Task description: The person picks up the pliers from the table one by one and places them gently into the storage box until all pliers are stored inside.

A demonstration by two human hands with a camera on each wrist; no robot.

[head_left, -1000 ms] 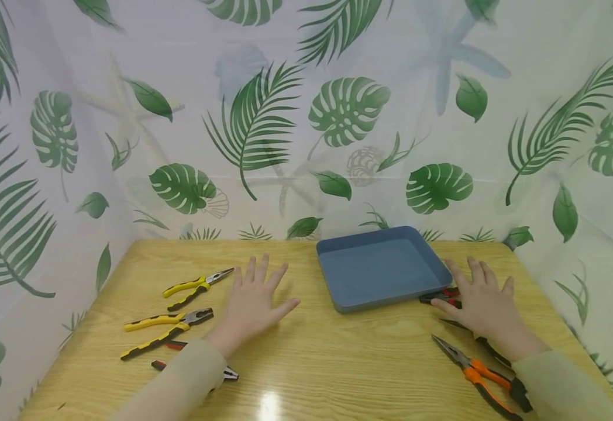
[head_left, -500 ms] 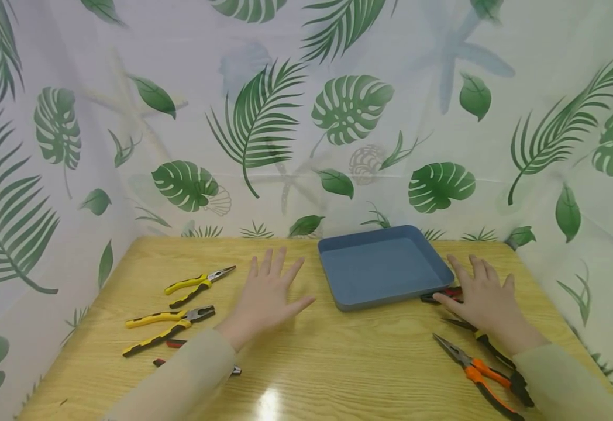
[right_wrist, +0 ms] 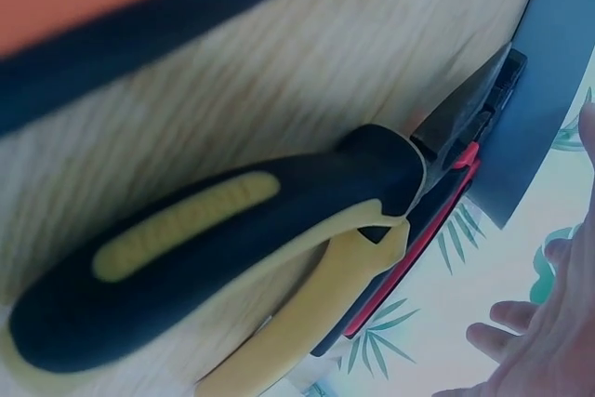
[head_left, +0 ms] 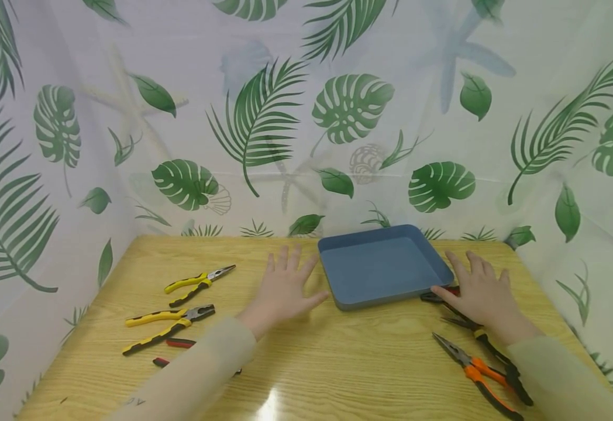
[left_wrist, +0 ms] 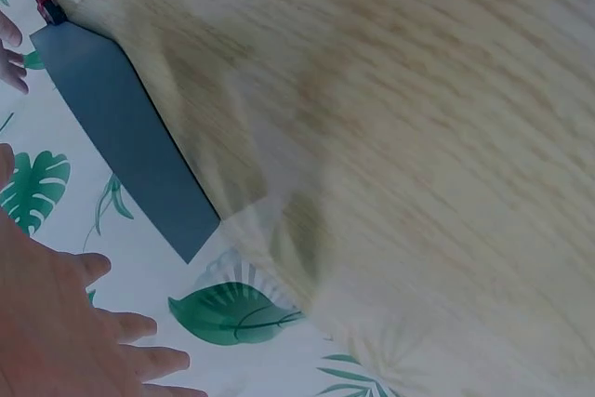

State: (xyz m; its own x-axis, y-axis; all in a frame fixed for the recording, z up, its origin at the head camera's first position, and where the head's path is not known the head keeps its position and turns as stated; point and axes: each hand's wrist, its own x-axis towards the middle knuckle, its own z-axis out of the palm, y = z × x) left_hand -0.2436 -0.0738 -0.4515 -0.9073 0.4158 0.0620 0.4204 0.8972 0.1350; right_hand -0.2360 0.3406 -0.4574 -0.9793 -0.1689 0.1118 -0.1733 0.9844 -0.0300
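Note:
A blue-grey rectangular tray stands at the back of the table, right of centre. My left hand is spread beside its left side, holding nothing. Near the tray's right front corner, my right hand also has its fingers spread and grips nothing. Whether either hand touches the tray I cannot tell. Below and around the right hand lie red-and-black pliers, partly hidden, and yellow-and-black pliers. Closer to the front are orange-and-black long-nose pliers.
On the left lie yellow long-nose pliers, larger yellow-and-black combination pliers, and red-handled pliers mostly covered by the left sleeve. A leaf-patterned cloth rises behind the wooden table.
My left hand has moved right, from near the yellow long-nose pliers to beside the tray's left side. The right hand has barely shifted. Tray and pliers stay in place.

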